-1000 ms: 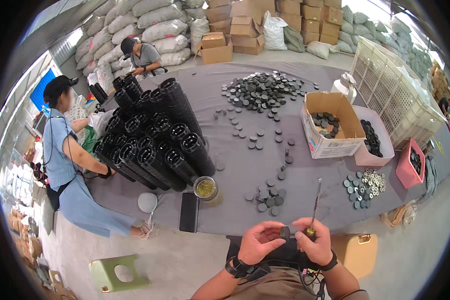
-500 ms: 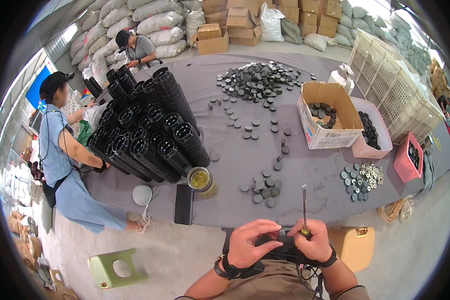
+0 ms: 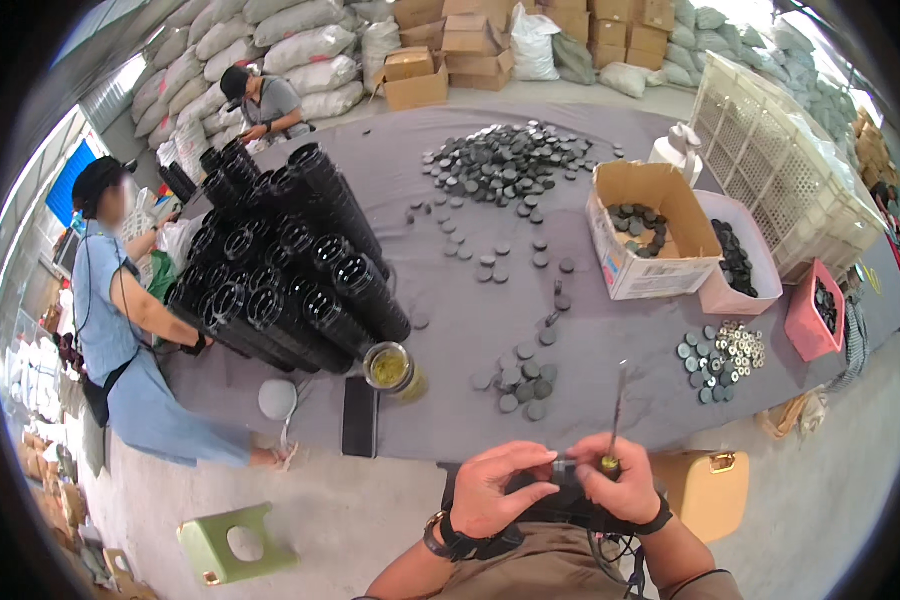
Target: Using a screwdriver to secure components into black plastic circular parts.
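Observation:
Close to my body, in front of the table's near edge, my left hand pinches a small dark round cap between thumb and fingers. My right hand grips a screwdriver whose yellow-and-black handle is mostly hidden in the palm; its thin metal blade points up. The right thumb and fingertips are also at the cap, so the two hands nearly meet there. Just beyond them on the table lies a small cluster of similar dark caps. To the right, more caps lie beside pale rings.
Stacked black ribbed tubes, a jar with yellowish contents and a phone stand left. A large cap pile lies far back. Right are a cardboard box, pink bins and a crate. A co-worker stands left.
The screwdriver's blade has tilted slightly to the right and its tip now sits a little higher. The view has shifted slightly; both hands stay around the cap.

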Tool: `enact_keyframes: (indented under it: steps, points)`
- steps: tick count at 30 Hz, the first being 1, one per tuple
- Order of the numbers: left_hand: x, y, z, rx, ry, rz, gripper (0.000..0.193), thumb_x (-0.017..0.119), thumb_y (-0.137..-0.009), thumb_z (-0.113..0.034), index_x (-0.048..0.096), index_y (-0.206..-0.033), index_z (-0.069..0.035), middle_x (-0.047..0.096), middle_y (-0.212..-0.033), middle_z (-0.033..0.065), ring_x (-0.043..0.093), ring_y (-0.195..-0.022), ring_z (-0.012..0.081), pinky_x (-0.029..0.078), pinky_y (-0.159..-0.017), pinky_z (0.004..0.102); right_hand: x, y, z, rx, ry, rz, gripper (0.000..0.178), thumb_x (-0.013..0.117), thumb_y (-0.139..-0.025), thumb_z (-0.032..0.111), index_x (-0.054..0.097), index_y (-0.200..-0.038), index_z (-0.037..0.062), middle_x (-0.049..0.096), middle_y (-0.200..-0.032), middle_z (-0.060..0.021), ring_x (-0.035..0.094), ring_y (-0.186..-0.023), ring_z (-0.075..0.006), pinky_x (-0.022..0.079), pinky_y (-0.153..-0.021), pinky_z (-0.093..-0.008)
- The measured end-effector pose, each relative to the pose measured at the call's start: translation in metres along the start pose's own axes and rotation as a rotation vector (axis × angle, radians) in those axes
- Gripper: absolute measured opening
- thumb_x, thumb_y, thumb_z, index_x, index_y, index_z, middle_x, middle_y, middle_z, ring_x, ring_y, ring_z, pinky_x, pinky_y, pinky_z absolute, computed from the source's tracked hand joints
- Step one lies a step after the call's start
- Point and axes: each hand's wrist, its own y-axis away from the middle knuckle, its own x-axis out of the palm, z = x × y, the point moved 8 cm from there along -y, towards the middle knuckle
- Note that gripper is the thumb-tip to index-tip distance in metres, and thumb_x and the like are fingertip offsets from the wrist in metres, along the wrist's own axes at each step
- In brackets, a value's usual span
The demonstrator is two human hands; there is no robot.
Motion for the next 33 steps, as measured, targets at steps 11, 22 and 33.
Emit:
enact_keyframes:
  steps: [11, 22, 33]
  points:
    - [0.017, 0.004, 0.087, -0.351, 0.553, 0.04, 0.022, 0.07, -0.094, 0.001, 0.057, -0.112, 0.004, 0.07, -0.109, 0.0155, 0.071, -0.1, 0.0211, 0.058, -0.09, 0.0335, -0.017, -0.039, -0.036, 0.206, -0.088, 0.275, 0.021, 0.076, -0.091, 0.013, 0.064, -0.107, 0.0075, 0.061, -0.081, 0.0021, 0.054, -0.067, -0.0052, 0.046, -0.059, -0.0229]
    - [-0.009, -0.007, 0.119, -0.318, -0.059, -0.109, 0.02, 0.071, -0.093, -0.009, 0.064, -0.11, 0.001, 0.072, -0.108, 0.0108, 0.07, -0.093, 0.0178, 0.056, -0.084, 0.0312, -0.082, -0.108, 0.012, -0.017, -0.342, -0.164, 0.029, 0.059, -0.101, 0.012, 0.056, -0.127, 0.0005, 0.069, -0.09, -0.0102, 0.045, -0.046, -0.0048, 0.045, -0.045, -0.0245]
    - [-0.031, -0.052, 0.104, 0.019, -0.941, -0.194, 0.036, 0.083, -0.076, -0.013, 0.064, -0.106, -0.004, 0.064, -0.103, 0.0138, 0.062, -0.098, 0.0344, 0.051, -0.085, 0.043, -0.047, -0.008, -0.074, 0.267, -0.411, -0.125, 0.014, 0.062, -0.096, 0.002, 0.056, -0.108, 0.0031, 0.056, -0.077, -0.0001, 0.05, -0.051, -0.0064, 0.044, -0.047, -0.0231]
